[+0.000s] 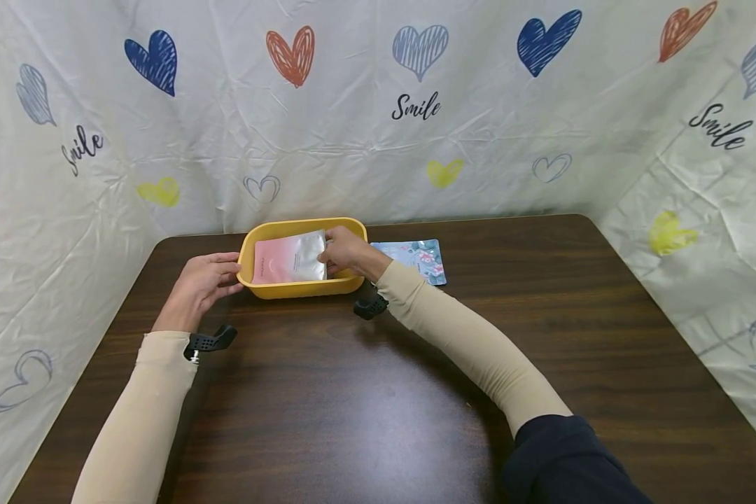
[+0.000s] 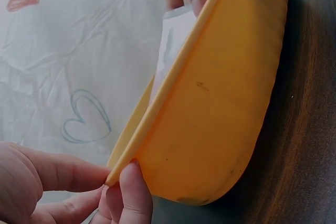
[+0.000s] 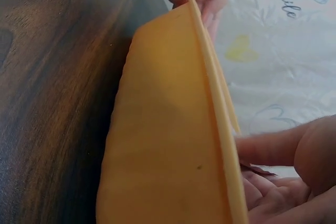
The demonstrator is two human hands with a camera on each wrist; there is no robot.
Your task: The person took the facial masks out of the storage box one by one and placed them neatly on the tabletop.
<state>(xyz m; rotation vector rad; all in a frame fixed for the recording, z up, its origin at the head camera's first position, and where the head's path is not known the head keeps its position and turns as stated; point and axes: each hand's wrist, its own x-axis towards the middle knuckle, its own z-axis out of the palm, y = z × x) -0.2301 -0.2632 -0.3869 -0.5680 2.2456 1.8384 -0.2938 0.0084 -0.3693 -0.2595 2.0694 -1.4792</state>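
A yellow plastic bin (image 1: 299, 290) stands at the back of the table. My left hand (image 1: 204, 283) pinches its rim at the left end, thumb outside, as the left wrist view shows. Inside the bin lies a pink and silver sachet (image 1: 283, 259), like a sheet mask packet. My right hand (image 1: 346, 250) reaches over the bin's right end and pinches the sachet's silver right edge. In the right wrist view the bin wall (image 3: 163, 108) hides the sachet. Beside the bin on the right, partly behind my right wrist, a blue floral sachet (image 1: 425, 259) lies flat on the table.
The dark wooden table (image 1: 353, 406) runs up to a white cloth backdrop (image 1: 353, 154) printed with hearts and the word Smile. Black wrist cameras, such as the left one (image 1: 211, 341), sit just above the tabletop.
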